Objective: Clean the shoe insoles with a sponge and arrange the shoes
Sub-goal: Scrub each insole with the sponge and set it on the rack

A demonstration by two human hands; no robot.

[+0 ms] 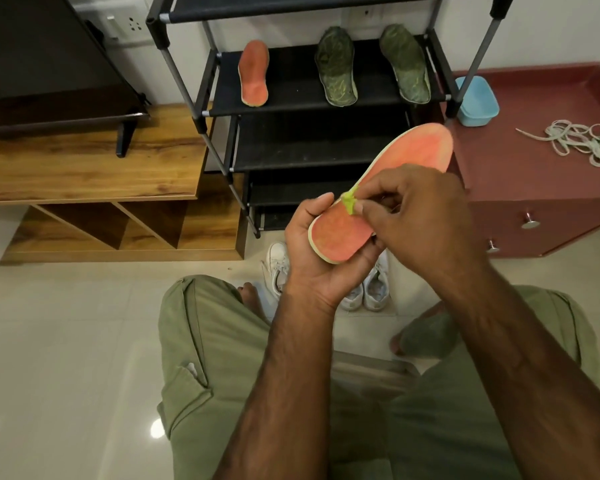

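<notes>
My left hand [317,261] grips the heel end of an orange insole [420,150], which slants up to the right in front of the shoe rack. My right hand [420,223] pinches a small yellow-green sponge [350,204] and holds it against the middle of that insole. A second orange insole [253,74] lies on the rack's shelf [291,95], with two dark green insoles [336,71] [404,64] to its right. A pair of white shoes [371,282] stands on the floor below my hands, partly hidden by them.
A blue plastic tub [477,102] and a heap of white laces [582,142] sit on the maroon cabinet [534,174] at right. At left is a wooden unit [84,168] with a dark screen. My legs in green trousers fill the foreground.
</notes>
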